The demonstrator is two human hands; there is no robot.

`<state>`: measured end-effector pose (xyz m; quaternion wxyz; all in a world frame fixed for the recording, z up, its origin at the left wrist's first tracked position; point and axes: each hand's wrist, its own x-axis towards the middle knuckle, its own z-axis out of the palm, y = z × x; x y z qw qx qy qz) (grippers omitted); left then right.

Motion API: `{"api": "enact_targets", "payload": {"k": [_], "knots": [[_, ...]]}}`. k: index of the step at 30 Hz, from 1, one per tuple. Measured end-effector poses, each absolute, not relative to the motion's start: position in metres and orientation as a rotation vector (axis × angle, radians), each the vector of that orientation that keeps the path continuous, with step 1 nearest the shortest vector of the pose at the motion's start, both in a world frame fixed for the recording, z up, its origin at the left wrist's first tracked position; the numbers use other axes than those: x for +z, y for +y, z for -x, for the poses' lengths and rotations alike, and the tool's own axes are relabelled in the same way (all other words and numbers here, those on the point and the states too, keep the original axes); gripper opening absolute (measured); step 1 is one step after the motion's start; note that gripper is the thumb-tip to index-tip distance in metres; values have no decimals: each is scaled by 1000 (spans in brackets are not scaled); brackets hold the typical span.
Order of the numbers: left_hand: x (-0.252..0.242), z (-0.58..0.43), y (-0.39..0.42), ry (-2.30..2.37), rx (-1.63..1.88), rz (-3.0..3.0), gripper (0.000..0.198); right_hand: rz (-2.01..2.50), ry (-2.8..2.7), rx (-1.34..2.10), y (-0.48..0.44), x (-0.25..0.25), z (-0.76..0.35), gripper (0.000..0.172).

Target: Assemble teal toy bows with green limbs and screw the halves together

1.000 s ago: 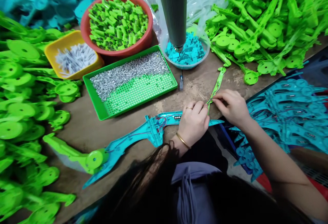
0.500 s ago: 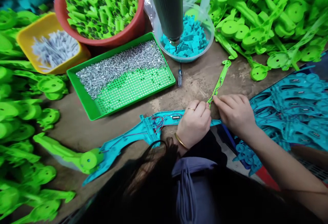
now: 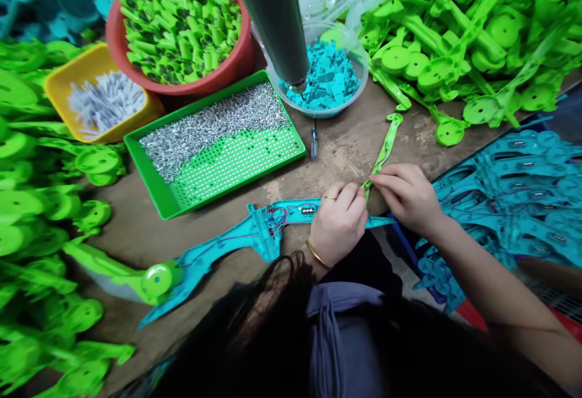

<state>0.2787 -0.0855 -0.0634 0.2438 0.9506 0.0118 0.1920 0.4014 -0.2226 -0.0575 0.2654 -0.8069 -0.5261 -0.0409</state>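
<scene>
My left hand [image 3: 340, 223], closed over the blue part's right arm, grips the lower end of a slim green plastic arm [image 3: 386, 143]. A thin wire [image 3: 381, 160] runs along that green arm's channel. Fingertips of my right hand [image 3: 407, 198] pinch together at the wire, against the arm's edge. Below lies a long curved blue plastic half-shell [image 3: 236, 234] with red and blue wires and a small metal spring-like piece [image 3: 306, 210]; my left hand hides some of it. A green piece with a round disc [image 3: 157, 279] rests at its left end.
A green tray of screws [image 3: 213, 155], a yellow bin of pale pieces [image 3: 104, 101], a red tub [image 3: 182, 28] and a clear bowl of blue bits [image 3: 334, 76] stand behind. An electric screwdriver [image 3: 273, 22] hangs above. Green parts [image 3: 482, 40] and blue shells [image 3: 513, 192] are piled rightward.
The whole view has shifted slightly. Both hands stay at the green arm, the right fingertips still pinching near its middle; the blue half-shell lies as before.
</scene>
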Motion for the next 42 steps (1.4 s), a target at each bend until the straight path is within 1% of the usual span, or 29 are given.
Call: {"api": "enact_targets", "payload": {"k": [5, 11, 17, 22, 26, 32, 37, 42], "knots": [[-62, -278, -87, 39, 479, -2627, 23, 2169, -1241, -110, -224, -60, -396, 18], [-54, -280, -87, 40, 225, -2728, 37, 2199, -1158, -133, -220, -59, -392, 14], [-47, -286, -86, 48, 92, -2745, 35, 2237, -1151, -73, -216, -62, -395, 12], [-47, -287, -86, 60, 70, -2731, 35, 2275, -1159, -65, -216, -60, -397, 7], [-47, -288, -86, 25, 77, -2740, 32, 2289, -1223, -81, -215, -59, -399, 8], [-50, -290, -83, -36, 120, -2726, 30, 2446, -1326, -60, -215, -55, -393, 16], [-51, -289, -80, -26, 132, -2669, 36, 2593, -1436, -94, -223, -46, -383, 24], [-50, -290, -80, 7, 155, -2625, 36, 2352, -1178, 137, -232, -48, -390, 23]]}}
